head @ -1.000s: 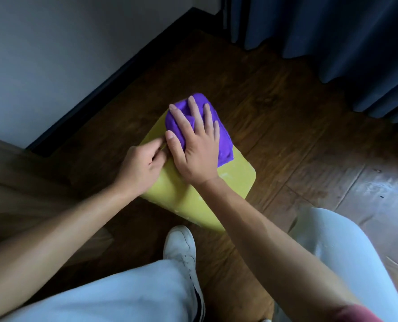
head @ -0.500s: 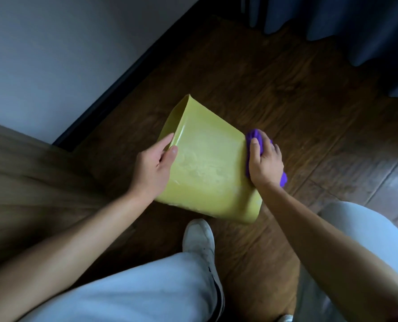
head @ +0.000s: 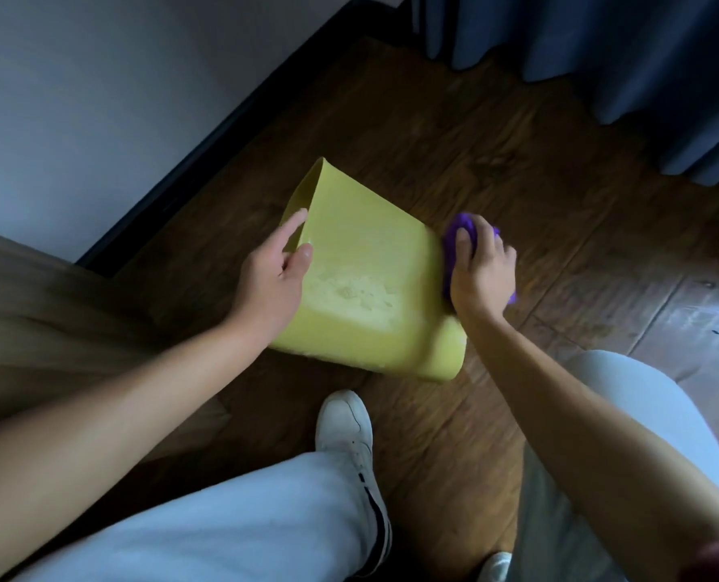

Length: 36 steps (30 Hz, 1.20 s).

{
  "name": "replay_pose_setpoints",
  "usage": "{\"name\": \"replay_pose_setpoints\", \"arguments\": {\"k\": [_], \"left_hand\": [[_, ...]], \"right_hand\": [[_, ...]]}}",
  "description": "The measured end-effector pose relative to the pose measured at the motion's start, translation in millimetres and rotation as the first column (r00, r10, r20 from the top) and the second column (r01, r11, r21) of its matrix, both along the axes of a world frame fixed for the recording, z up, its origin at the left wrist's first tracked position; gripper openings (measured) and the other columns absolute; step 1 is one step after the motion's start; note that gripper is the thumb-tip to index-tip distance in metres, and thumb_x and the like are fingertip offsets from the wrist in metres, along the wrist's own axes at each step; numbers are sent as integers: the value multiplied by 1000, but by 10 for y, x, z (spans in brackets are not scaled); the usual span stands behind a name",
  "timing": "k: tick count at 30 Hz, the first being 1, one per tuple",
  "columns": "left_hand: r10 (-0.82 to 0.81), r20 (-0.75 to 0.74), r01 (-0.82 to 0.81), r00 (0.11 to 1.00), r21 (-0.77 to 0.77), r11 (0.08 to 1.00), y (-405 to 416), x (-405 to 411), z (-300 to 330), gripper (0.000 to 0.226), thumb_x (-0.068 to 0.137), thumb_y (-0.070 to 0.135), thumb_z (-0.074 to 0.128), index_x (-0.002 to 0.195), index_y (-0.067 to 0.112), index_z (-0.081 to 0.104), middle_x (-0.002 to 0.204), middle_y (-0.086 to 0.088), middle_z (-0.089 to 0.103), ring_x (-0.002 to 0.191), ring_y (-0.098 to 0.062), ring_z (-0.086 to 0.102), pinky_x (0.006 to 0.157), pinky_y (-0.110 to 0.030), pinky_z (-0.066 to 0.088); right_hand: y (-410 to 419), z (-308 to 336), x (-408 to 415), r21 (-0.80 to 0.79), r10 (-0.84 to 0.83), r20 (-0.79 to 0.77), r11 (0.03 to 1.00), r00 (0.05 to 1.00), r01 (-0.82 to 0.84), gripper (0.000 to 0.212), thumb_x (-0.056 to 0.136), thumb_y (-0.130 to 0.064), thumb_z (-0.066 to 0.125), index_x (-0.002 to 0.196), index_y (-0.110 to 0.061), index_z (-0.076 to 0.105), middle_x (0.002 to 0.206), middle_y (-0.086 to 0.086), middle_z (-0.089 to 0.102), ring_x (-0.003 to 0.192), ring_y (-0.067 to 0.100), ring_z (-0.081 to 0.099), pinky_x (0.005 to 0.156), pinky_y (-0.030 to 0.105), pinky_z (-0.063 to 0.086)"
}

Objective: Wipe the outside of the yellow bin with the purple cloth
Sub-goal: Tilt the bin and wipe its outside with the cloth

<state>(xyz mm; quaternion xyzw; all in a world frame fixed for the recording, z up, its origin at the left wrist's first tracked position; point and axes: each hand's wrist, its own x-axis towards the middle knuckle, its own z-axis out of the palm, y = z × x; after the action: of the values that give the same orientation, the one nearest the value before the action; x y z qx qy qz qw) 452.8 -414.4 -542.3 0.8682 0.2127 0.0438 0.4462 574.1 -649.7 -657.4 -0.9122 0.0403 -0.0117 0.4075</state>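
The yellow bin (head: 374, 262) lies tipped on its side on the wooden floor, its open mouth toward the wall at upper left and its base near my feet. My left hand (head: 274, 279) grips the bin's left edge, thumb on the upper face and fingers over the rim. My right hand (head: 481, 270) presses the bunched purple cloth (head: 460, 224) against the bin's right side wall. Most of the cloth is hidden under my palm. A pale smeared patch shows on the bin's upper face.
A white wall with a dark skirting board (head: 206, 149) runs along the left. Dark blue curtains (head: 601, 56) hang at the upper right. A wooden furniture panel (head: 34, 312) stands at the left. My white shoe (head: 345, 426) and light trousers are just below the bin.
My right hand slid the cloth from the bin's upper face down onto its right side. My left hand shifted its grip to the rim. The bin's upper face is now uncovered.
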Motion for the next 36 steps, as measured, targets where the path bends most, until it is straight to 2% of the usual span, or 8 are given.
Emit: {"name": "replay_pose_setpoints", "arguments": {"k": [5, 8, 15, 17, 21, 25, 33, 36], "left_hand": [[-29, 21, 26, 999, 112, 993, -161, 346, 62, 46, 108, 25, 49, 153, 33, 44, 113, 3, 69, 88, 1, 62, 75, -15, 51], [-90, 49, 79, 995, 188, 979, -182, 369, 26, 47, 108, 21, 50, 154, 27, 45, 143, -3, 61, 122, -4, 53, 97, -11, 41], [-138, 59, 120, 989, 239, 964, -163, 378, -41, 47, 108, 29, 49, 154, 29, 44, 144, -1, 60, 113, 17, 47, 85, 8, 33], [-141, 50, 122, 989, 277, 953, -160, 382, -33, 47, 108, 28, 49, 155, 27, 43, 130, -4, 68, 89, 24, 55, 71, 5, 40], [-114, 13, 105, 993, 286, 952, 10, 351, -22, 49, 108, 23, 47, 156, 25, 40, 96, -17, 72, 54, -12, 57, 51, -33, 52], [-71, 3, 69, 997, 219, 973, 113, 324, -48, 48, 109, 23, 46, 156, 30, 40, 79, -13, 66, 41, -5, 35, 41, -22, 31], [-13, -17, 16, 1000, 169, 985, 182, 333, -36, 45, 109, 29, 44, 153, 41, 41, 109, 17, 69, 42, 0, 38, 42, -14, 36], [-17, -32, 22, 999, 139, 990, 122, 350, -12, 45, 110, 29, 43, 153, 39, 42, 147, 13, 53, 77, 21, 56, 66, 2, 42]], "right_hand": [[482, 761, -210, 166, 235, 342, 938, 910, -304, 40, 108, -46, 42, 142, -31, 57, 133, -7, 67, 106, 17, 54, 87, 23, 38], [617, 841, -320, 158, 319, 352, 906, 880, -392, 42, 109, -42, 43, 145, -25, 57, 146, -2, 61, 108, 23, 53, 94, 31, 43], [740, 555, -378, 118, 347, 322, 909, 881, -401, 48, 107, -44, 48, 152, -28, 53, 164, 6, 43, 151, 31, 34, 124, 49, 28], [719, 440, -357, 118, 350, 300, 909, 887, -399, 49, 107, -45, 47, 153, -28, 51, 166, 7, 40, 155, 32, 29, 126, 50, 24], [575, 151, -291, 62, 356, 163, 927, 920, -370, 50, 107, -46, 47, 155, -33, 48, 168, 3, 36, 157, 34, 25, 125, 54, 24], [417, -108, -277, 17, 280, 28, 960, 960, -280, 52, 107, -49, 40, 157, -38, 42, 170, -1, 31, 158, 33, 23, 125, 54, 23], [102, -419, -244, 11, 70, -111, 998, 991, -69, 48, 106, -53, 34, 154, -43, 38, 167, -5, 31, 142, 33, 40, 103, 48, 48], [17, -464, -220, 32, -46, -213, 998, 976, 54, 46, 108, -52, 32, 153, -43, 36, 159, 2, 39, 129, 35, 53, 101, 49, 49]]}}
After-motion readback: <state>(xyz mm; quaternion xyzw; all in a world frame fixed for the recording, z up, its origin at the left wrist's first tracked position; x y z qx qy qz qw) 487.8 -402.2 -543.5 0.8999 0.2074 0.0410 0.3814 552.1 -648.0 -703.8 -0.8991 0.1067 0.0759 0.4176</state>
